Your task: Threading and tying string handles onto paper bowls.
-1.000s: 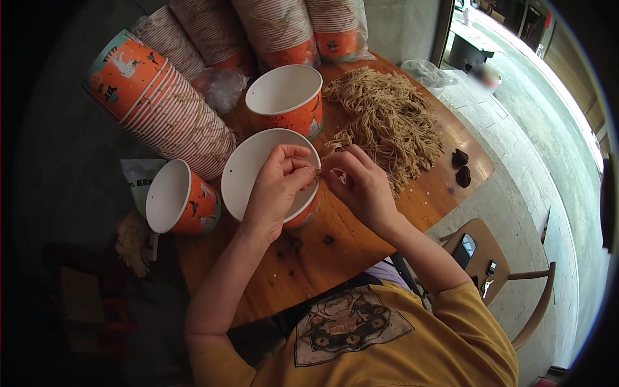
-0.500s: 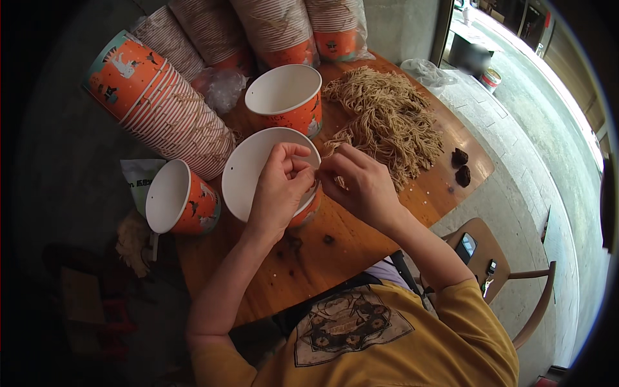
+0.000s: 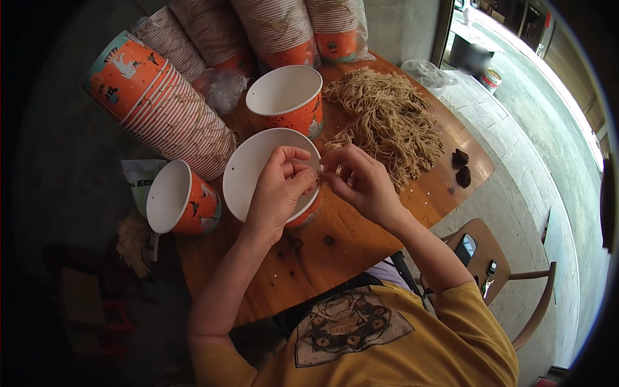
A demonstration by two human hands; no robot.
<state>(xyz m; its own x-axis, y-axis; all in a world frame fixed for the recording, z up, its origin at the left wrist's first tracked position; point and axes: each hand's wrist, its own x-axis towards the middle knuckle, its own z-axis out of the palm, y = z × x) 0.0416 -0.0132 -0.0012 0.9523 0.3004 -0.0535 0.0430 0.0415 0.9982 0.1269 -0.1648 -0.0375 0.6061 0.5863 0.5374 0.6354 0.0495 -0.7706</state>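
Over the right rim of an orange paper bucket (image 3: 242, 169) with a white inside, my two hands meet, fingertips close together. My left hand (image 3: 278, 188) reaches across the bucket's opening, its thumb and fingers closed in a pinch. My right hand (image 3: 366, 186) pinches from the other side, fingers curled. Between the fingertips shows a small bit of tan cord (image 3: 320, 173); most of it is hidden by the fingers. The bucket stands upright on the wooden table. Small dark holes mark its side near the rim. Just beyond my right hand lies a loose heap of tan cords (image 3: 389, 122).
Another bucket (image 3: 302, 120) stands behind; a third (image 3: 198, 208) sits tilted at the left. A tall leaning stack of buckets (image 3: 174, 119) and several bagged stacks (image 3: 274, 32) line the back. Two dark lumps (image 3: 462, 177) lie right. A chair (image 3: 496, 264) holds a phone (image 3: 466, 246).
My right hand has turned slightly, its fingers lifting and opening a little beside the rim. The left hand stays almost in place. The buckets and cord heap look the same.
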